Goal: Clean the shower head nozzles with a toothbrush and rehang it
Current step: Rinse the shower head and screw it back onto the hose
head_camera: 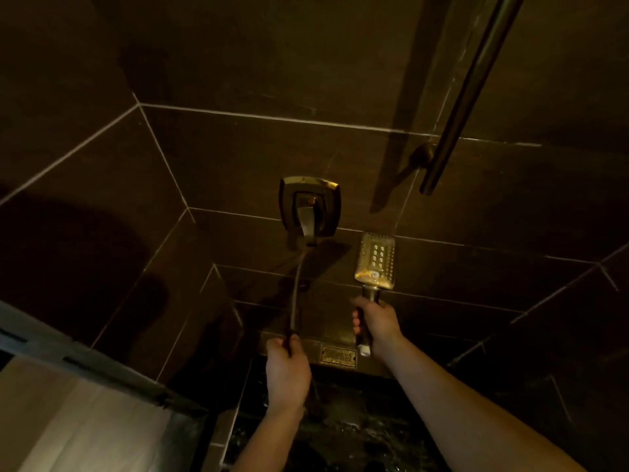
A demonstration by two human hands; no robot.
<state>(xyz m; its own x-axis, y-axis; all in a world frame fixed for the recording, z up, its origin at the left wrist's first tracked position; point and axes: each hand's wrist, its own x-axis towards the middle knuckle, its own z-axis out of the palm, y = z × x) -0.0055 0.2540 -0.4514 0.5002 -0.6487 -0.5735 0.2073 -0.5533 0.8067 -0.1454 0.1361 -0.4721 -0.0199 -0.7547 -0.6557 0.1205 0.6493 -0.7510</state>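
Dark tiled wall (238, 148) carries a slide rail (466, 97) at upper right and a square valve handle (309, 207) at centre. The shower head (375, 262), nozzles facing the camera, stands upright in the right hand (376, 323), which grips its handle. The left hand (287, 369) grips the hose (296, 294).

Your left hand (287, 373) is reaching forward with the forearm rising from the bottom edge, its fingers curling round a thin hose (295, 301) and its back facing you. Your right hand (376, 323) is sitting higher and further right, its fingers wrapping a shower head handle (369, 296), thumb on top, the bare forearm stretching diagonally from the lower right.
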